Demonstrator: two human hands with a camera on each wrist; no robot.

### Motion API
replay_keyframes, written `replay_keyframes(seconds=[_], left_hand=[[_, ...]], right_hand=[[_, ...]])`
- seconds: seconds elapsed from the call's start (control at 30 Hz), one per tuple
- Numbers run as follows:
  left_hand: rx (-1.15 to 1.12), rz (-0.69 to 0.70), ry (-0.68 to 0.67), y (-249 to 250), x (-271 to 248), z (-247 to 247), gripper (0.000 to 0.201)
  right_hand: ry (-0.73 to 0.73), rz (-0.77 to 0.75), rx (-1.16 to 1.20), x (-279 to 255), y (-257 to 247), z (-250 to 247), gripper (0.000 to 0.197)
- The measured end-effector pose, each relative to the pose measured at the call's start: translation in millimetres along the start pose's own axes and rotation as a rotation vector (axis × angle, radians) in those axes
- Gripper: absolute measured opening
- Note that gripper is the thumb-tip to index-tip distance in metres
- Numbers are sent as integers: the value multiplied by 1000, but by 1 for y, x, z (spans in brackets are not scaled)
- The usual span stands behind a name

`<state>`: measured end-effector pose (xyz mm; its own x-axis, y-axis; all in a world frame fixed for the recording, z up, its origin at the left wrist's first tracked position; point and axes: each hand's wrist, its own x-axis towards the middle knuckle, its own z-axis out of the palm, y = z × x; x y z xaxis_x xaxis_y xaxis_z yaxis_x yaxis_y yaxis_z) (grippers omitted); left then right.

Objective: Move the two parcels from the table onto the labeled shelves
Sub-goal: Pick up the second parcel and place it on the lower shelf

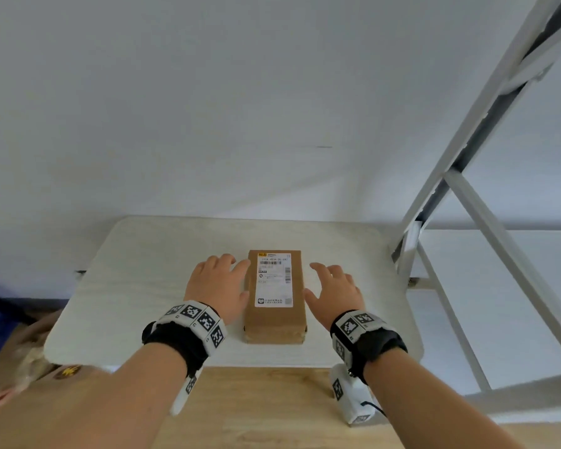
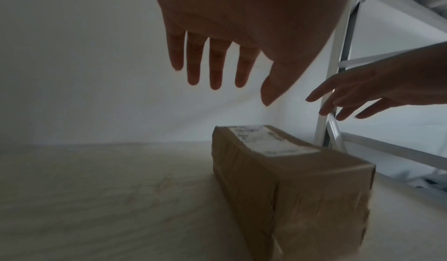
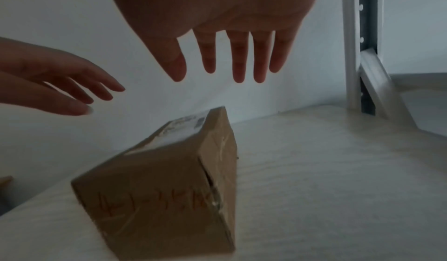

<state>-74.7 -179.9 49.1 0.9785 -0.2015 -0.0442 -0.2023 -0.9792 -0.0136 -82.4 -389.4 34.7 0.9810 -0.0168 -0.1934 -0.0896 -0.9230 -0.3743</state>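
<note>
parcel (image 1: 275, 296): flat on table (image 1: 136, 270), near its middle, long axis running from near edge to far edge.
left hand (image 1: 219, 286): fingers spread, empty, at parcel's left long side.
right hand (image 1: 336, 291): fingers spread, empty, just beside right long side.
nearer hand: left.

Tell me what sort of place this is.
Probably a small parcel sorting or storage room: a taped cardboard parcel with a shipping label lies on a pale table, beside white metal shelving.

Black wrist straps (image 1: 178, 341), white marker-tag blocks (image 1: 198, 317), bare forearms.
</note>
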Motion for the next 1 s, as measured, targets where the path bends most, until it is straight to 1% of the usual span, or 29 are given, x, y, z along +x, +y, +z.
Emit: replay_keyframes(seconds=[0.13, 0.27, 0.53, 0.67, 0.8, 1.0], left_hand=[[-54, -6, -45, -10, 5, 31, 54], [-152, -37, -72, -17, 11, 53, 56], [-609, -104, -133, -10, 28, 82, 66], [-749, -123, -134, -6, 34, 96, 63], [-817, -141, -115, -6, 34, 105, 62], [-877, -159, -105, -5, 35, 106, 61]], right_hand=[[-70, 50, 87, 5, 2, 27, 57], [-94, 98, 210, 15, 1, 48, 59], [-125, 192, 586, 31, 6, 67, 63], [-148, 223, 754, 30, 8, 73, 59], [-142, 239, 825, 31, 9, 78, 58], [-133, 229, 853, 31, 9, 80, 56]])
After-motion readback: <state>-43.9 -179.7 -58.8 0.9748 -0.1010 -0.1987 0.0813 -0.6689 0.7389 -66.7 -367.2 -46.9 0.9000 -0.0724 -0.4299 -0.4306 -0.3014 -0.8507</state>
